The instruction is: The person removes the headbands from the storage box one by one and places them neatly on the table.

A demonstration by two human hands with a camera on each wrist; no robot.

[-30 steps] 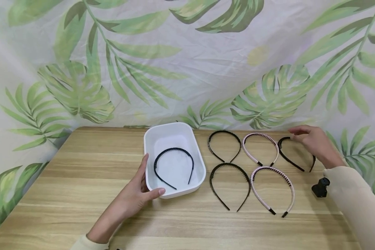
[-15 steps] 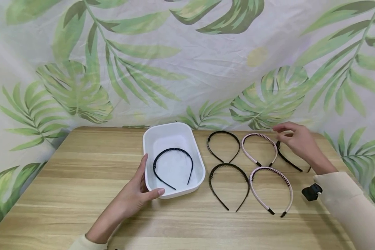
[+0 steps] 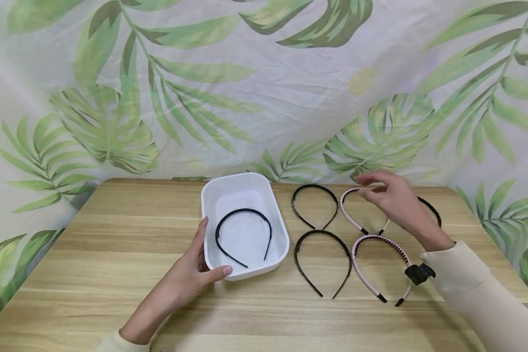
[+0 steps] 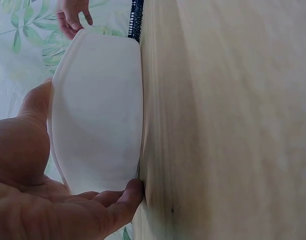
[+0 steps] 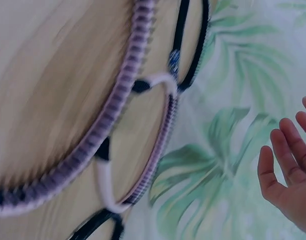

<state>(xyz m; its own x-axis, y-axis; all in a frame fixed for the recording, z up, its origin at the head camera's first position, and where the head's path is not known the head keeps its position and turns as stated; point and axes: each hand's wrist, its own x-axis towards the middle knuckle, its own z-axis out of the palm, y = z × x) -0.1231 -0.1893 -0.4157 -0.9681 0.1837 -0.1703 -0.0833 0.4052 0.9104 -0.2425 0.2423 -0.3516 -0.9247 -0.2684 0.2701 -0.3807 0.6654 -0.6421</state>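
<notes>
My left hand (image 3: 187, 274) holds a white plastic box (image 3: 244, 242) by its left side, with the thumb over the rim and fingers underneath in the left wrist view (image 4: 98, 110). Inside the box lies a black headband (image 3: 245, 210). Above the back pink headband (image 3: 349, 215) is my right hand (image 3: 398, 205), its fingers relaxed and holding nothing. That hand partly hides the pink headband and a black headband (image 3: 432, 208) at the far right. In the right wrist view the fingers (image 5: 295, 150) are apart from the headbands.
Right of the box lie a back black headband (image 3: 315, 185), a front black headband (image 3: 323, 231) and a front pink headband (image 3: 380, 237). They rest on a wooden table (image 3: 114, 234). Behind it hangs a leaf-patterned cloth (image 3: 290, 98).
My right hand has moved left from over the far-right black headband to above the back pink one. My left hand, the box and the headbands stay put.
</notes>
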